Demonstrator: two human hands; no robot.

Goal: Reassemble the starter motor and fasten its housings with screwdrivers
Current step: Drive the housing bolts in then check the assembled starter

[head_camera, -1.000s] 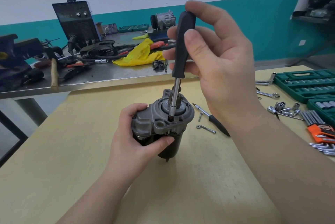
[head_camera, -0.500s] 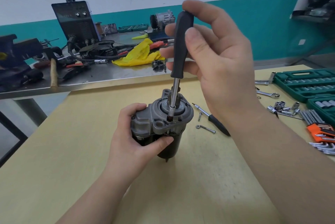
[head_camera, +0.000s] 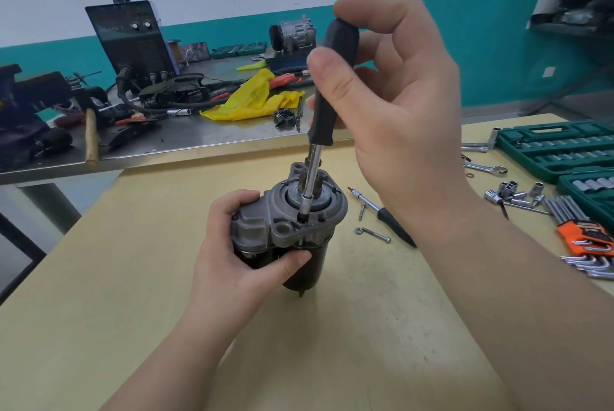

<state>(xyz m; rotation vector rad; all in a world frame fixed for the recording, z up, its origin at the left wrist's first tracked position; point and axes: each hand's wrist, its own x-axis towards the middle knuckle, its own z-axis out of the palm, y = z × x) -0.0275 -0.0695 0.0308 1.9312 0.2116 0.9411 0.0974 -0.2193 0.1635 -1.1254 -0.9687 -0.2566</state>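
The starter motor (head_camera: 285, 231) stands upright at the centre of the frame on the wooden worktop (head_camera: 133, 277), the left hand (head_camera: 246, 244) clamped around its dull cast housing. The right hand (head_camera: 392, 95) pinches the smooth black screwdriver (head_camera: 327, 105); its tip could slip from the recessed screw if the shaft tilts.
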